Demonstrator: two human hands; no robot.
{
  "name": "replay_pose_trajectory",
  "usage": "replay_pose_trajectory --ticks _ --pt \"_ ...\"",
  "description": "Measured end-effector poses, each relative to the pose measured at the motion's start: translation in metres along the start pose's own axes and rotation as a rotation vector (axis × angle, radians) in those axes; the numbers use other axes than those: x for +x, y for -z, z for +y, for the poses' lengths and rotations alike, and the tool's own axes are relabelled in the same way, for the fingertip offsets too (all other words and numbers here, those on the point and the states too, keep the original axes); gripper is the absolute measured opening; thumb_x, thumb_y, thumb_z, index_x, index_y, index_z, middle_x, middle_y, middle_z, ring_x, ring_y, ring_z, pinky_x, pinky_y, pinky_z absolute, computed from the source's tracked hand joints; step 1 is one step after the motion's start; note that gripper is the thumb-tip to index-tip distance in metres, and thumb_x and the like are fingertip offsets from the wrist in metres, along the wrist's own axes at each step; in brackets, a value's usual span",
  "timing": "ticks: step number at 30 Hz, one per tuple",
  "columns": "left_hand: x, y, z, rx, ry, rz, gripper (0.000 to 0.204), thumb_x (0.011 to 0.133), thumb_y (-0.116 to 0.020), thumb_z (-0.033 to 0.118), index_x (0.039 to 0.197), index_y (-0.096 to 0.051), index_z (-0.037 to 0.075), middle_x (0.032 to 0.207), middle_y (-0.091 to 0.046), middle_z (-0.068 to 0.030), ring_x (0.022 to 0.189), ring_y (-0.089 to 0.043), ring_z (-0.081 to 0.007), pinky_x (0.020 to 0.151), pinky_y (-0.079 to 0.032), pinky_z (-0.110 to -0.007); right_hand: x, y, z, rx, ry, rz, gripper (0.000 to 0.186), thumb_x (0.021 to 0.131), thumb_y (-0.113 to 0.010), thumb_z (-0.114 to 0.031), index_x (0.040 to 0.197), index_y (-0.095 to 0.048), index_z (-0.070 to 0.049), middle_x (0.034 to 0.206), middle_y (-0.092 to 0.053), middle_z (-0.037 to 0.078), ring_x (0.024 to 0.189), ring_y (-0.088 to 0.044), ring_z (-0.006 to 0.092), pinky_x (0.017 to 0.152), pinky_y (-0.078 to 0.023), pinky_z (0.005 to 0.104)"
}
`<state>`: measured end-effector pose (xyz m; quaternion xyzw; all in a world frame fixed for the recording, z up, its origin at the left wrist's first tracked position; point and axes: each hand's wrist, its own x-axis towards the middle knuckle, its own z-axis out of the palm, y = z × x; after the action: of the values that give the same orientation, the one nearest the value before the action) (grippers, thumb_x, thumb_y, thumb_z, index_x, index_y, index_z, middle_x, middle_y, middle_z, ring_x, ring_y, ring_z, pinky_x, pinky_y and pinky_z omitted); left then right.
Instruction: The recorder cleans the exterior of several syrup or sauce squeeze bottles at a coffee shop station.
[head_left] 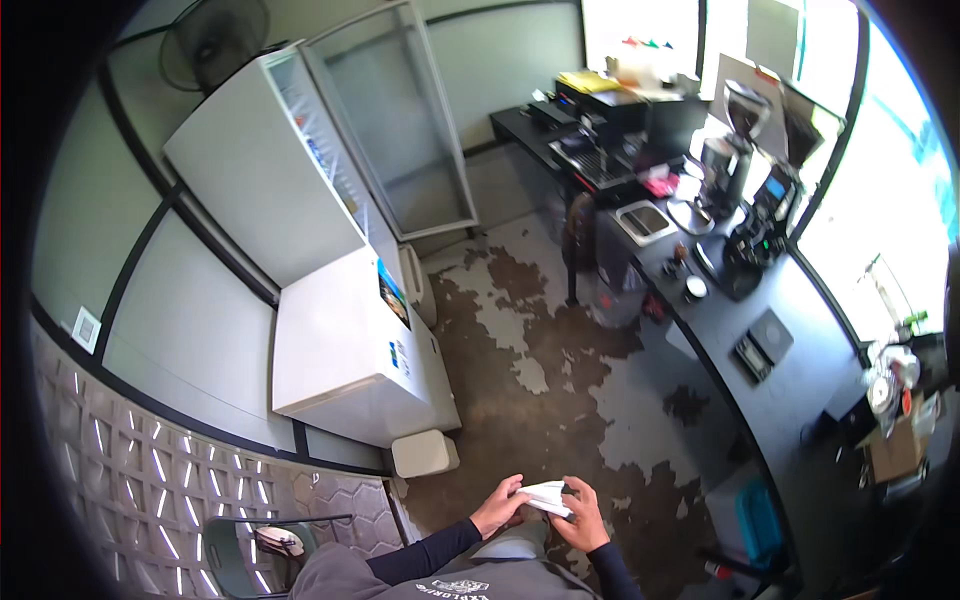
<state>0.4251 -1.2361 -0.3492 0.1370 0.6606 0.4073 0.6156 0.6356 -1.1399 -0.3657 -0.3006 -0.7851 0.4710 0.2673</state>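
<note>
Daylight is strongest far ahead and to the right of the bare left hand (497,508) and bare right hand (583,517), where the tall glass window panes (900,150) burn out to white. They lay a bluish sheen on the long black counter (735,302) right of the hands; deep shadow fills the space beneath. Ahead, the patchy brown-and-grey floor (515,430) is dimmer. Left of the hands, white slivers of light streak the grey patterned paving (130,485). The crumpled white cloth-like piece (545,496) between the hands looks pale. Far-ahead details blur; black wall strips (143,232) bow toward the dark rim.
</note>
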Motion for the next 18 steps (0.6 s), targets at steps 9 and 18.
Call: replay_pose_trajectory --ticks 9,18 --pt "0.027 0.096 0.119 -0.593 -0.208 -0.232 0.064 0.099 -0.049 0.009 0.162 -0.033 0.012 0.152 -0.051 -0.0108 0.136 -0.056 -0.0258 0.111 -0.051 -0.051 0.224 0.012 -0.110 -0.225 0.437 -0.354 0.054 0.080 -0.087 -0.032 0.127 -0.070 -0.012 0.154 -0.048 0.018 0.139 -0.049 0.0409 0.116 -0.041 0.0509" --pt "0.163 0.129 0.229 -0.404 -0.202 -0.249 0.048 0.108 -0.058 0.028 0.150 -0.052 0.006 0.134 -0.066 -0.0062 0.121 -0.065 -0.0175 0.104 -0.053 -0.036 0.372 0.050 -0.073 0.009 0.343 -0.142 0.059 0.089 -0.079 -0.042 0.136 -0.065 -0.009 0.149 -0.054 0.019 0.138 -0.052 0.0404 0.115 -0.043 0.0483"
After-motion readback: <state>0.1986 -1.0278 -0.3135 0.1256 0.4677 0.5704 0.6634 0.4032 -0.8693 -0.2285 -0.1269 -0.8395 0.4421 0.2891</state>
